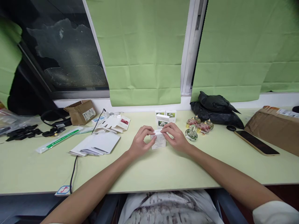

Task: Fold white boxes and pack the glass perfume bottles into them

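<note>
A small white printed box [159, 141] stands upright on the table in front of me. My left hand [143, 141] grips its left side near the top, fingers curled over the edge and thumb on the near face. My right hand [174, 137] pinches at the box's top right corner. Just behind it are white boxes with a green-and-white flower picture, the closest one [162, 117] partly hidden by my hands. Right of my right hand sits a clear glass perfume bottle [191, 134], beside several pink ornate bottles [205, 127].
To the left lie flat white cartons [98, 144], folded box pieces [116, 123], a black cable [73, 174] and a green-striped plastic packet [62, 139]. An open brown carton [80, 113] stands behind. To the right are black plastic bags [217, 109], a phone [257, 142] and a brown parcel [273, 127].
</note>
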The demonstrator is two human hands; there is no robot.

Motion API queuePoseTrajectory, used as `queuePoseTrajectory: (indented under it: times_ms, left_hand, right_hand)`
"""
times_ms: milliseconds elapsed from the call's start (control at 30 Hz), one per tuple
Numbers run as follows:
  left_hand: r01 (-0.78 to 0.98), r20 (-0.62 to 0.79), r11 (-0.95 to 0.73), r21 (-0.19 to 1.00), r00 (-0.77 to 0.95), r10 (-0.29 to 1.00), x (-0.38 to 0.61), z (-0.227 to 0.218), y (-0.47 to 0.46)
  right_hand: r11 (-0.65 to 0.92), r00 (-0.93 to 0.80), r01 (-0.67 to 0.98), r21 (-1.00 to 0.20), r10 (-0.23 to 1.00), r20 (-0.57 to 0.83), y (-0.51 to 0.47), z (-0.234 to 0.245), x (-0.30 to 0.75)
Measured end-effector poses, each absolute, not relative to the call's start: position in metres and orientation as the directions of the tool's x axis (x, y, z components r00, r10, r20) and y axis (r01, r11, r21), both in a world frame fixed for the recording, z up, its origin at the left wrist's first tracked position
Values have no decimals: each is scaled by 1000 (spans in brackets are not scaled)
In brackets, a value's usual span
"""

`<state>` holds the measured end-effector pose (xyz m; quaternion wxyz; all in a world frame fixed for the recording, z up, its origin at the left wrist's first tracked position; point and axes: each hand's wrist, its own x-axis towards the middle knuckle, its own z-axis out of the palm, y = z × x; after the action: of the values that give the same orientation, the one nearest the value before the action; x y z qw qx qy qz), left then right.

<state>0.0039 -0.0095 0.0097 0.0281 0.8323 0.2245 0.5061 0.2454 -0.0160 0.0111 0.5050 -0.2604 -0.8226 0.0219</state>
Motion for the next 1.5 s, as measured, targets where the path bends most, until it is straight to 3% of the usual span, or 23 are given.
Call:
queuePoseTrajectory:
  times_ms: [233,367,500,633,833,1133,1300,1500]
  left_hand:
    - [352,831,-899,260,392,393,3,7,-6]
    - [286,794,-894,344,419,440,1,6,-10]
    - [266,758,-868,420,423,497,4,6,-12]
    - [344,726,-818,461,383,571,7,6,-10]
    - [350,583,-694,629,377,719,2,0,-2]
    - [400,414,-583,707,435,800,1,-4,-2]
    - [489,368,-559,669,435,822,0,-4,0]
    - [513,361,-520,683,382,851,-6,-3,12]
  right_hand:
    - [839,-354,479,-257,453,818,-15,7,244]
    - [776,-297,523,-352,553,778,-13,1,243]
    - [751,-303,454,-479,636,710,-16,-2,241]
    - [769,-388,413,-487,633,670,-20,1,242]
    - [746,-404,429,-509,663,631,-17,2,245]
    - [769,-419,440,-463,632,652,-11,-3,249]
    - [780,-446,430,-454,621,645,-13,0,248]
    - [702,-303,429,-568,704,642,-7,1,251]
